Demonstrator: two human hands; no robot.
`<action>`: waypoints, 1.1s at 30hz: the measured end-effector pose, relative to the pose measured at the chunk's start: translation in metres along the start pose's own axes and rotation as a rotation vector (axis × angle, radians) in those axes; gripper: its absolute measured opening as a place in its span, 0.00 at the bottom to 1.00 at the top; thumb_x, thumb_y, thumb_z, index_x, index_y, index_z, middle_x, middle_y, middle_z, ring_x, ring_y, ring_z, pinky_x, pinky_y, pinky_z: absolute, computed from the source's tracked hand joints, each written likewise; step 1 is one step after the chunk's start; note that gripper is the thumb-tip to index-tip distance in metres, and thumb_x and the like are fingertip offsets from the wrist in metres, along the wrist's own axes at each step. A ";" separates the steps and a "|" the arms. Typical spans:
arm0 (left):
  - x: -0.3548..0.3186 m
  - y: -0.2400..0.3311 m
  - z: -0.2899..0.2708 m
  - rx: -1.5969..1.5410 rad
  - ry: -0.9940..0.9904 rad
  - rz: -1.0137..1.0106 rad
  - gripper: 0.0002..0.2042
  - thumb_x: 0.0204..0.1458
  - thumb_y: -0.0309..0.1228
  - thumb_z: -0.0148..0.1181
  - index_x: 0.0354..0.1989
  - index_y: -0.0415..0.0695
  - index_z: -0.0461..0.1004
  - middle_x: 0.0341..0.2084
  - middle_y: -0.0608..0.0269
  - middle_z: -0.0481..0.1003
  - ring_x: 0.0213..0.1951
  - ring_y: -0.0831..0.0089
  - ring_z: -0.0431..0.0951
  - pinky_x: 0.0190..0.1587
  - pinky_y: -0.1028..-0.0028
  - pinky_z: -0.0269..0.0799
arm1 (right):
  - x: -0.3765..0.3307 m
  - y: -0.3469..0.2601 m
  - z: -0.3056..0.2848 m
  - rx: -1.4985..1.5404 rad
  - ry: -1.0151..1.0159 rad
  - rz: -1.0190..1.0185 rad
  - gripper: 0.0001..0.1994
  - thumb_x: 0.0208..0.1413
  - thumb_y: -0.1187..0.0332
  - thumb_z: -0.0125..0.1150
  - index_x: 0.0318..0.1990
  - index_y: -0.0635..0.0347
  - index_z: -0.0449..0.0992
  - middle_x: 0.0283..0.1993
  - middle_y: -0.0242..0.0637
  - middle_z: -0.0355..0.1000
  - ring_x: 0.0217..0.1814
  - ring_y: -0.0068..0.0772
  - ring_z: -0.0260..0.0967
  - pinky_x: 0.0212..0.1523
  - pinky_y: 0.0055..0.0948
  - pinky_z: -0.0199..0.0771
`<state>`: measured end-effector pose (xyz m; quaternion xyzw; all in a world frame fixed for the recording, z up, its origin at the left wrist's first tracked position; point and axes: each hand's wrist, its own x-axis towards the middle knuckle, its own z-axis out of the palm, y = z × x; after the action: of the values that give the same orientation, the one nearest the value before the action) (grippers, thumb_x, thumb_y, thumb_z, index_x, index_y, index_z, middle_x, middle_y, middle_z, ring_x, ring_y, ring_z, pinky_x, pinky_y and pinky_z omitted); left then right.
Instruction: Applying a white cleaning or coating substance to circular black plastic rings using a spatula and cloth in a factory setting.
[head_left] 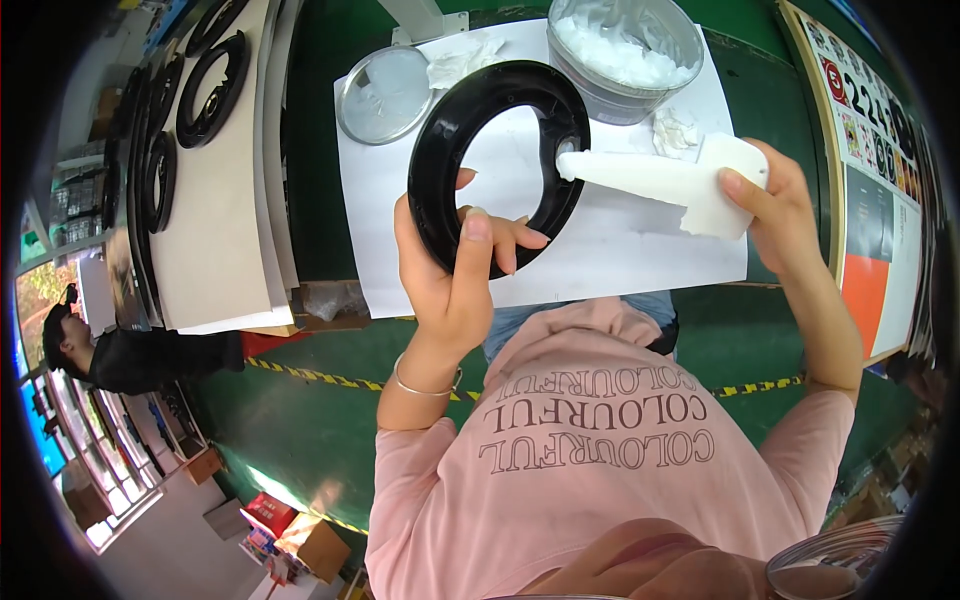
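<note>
My left hand (455, 265) is closed around the lower left of a glossy black oval ring (432, 165), with fingers passing through its opening. The ring is held tilted above a white sheet (650, 260). A white flat spatula (640, 176) with a ragged lower edge is pinched in my right hand (775, 205) by its wide end. Its narrow tip, with a white blob on it, meets the ring's right inner side. Behind the ring stands a clear round tub (610, 98) of white, paste-like stuff. A round clear lid (385, 97) lies at the back left.
Crumpled white tissues (465, 62) lie beside the lid and near the tub. More black rings (212, 90) rest on a pale board (215, 210) to the left. A framed board (870, 180) stands at the right. At far left is another person (140, 358) in dark clothes.
</note>
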<state>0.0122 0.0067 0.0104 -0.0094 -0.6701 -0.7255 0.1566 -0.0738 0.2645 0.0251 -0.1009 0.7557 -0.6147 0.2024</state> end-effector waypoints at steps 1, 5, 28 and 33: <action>0.002 0.000 0.000 -0.037 0.010 0.004 0.12 0.55 0.25 0.38 0.47 0.35 0.53 0.13 0.63 0.63 0.20 0.72 0.72 0.32 0.71 0.70 | 0.005 0.010 0.002 0.349 0.027 0.122 0.16 0.50 0.70 0.53 0.45 0.67 0.65 0.39 0.37 0.69 0.39 0.26 0.68 0.40 0.24 0.68; 0.007 -0.002 -0.008 -0.139 0.064 -0.058 0.13 0.55 0.26 0.36 0.47 0.36 0.53 0.11 0.63 0.63 0.20 0.68 0.74 0.32 0.70 0.70 | 0.009 0.019 -0.010 0.510 0.151 0.054 0.20 0.50 0.69 0.53 0.49 0.68 0.61 0.42 0.40 0.68 0.40 0.28 0.68 0.43 0.27 0.68; 0.015 0.002 -0.013 -0.424 0.088 -0.349 0.14 0.55 0.29 0.37 0.48 0.37 0.59 0.11 0.64 0.60 0.19 0.65 0.72 0.29 0.70 0.70 | -0.015 -0.024 0.018 -1.015 0.054 -1.155 0.11 0.37 0.72 0.60 0.32 0.62 0.73 0.35 0.43 0.72 0.34 0.38 0.72 0.27 0.22 0.70; 0.015 0.002 -0.010 -0.417 0.088 -0.338 0.14 0.55 0.29 0.37 0.48 0.37 0.59 0.11 0.64 0.60 0.19 0.65 0.72 0.29 0.70 0.70 | -0.022 -0.021 0.014 -1.043 0.003 -1.088 0.12 0.40 0.75 0.54 0.36 0.64 0.70 0.39 0.46 0.71 0.39 0.45 0.71 0.33 0.30 0.72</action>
<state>0.0002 -0.0066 0.0149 0.1020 -0.4907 -0.8635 0.0570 -0.0505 0.2565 0.0470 -0.5418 0.7926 -0.1904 -0.2051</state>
